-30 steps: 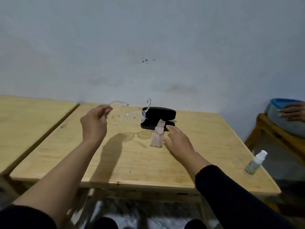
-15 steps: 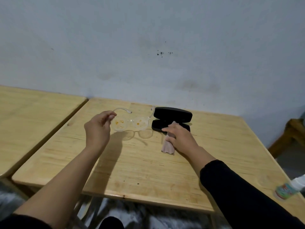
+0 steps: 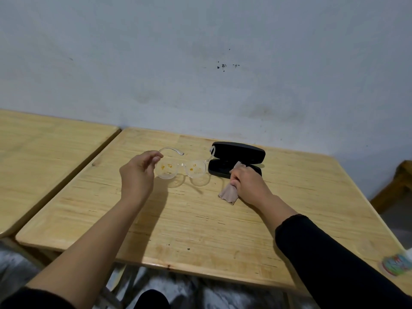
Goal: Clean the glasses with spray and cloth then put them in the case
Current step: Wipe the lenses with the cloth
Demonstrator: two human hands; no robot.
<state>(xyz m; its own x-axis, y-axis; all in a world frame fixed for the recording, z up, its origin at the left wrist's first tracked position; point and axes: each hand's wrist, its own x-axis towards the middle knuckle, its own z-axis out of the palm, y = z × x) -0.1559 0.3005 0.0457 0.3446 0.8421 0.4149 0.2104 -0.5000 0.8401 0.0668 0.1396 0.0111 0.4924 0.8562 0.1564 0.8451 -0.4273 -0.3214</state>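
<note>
Nearest us, at the bench's (image 3: 200, 230) right edge, the spray bottle (image 3: 396, 263) shows only as a blur. Farther in, our right hand (image 3: 247, 181) grips the beige cloth (image 3: 227, 194) with curled fingers, while our left hand (image 3: 138, 175) pinches the clear glasses (image 3: 180, 169), their lenses spotted orange, above the wood. Beyond the cloth lies the open black case (image 3: 238, 158) near the wall.

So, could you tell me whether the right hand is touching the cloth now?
Touching: the head view shows the right hand gripping the beige cloth, fingers curled round it.
</note>
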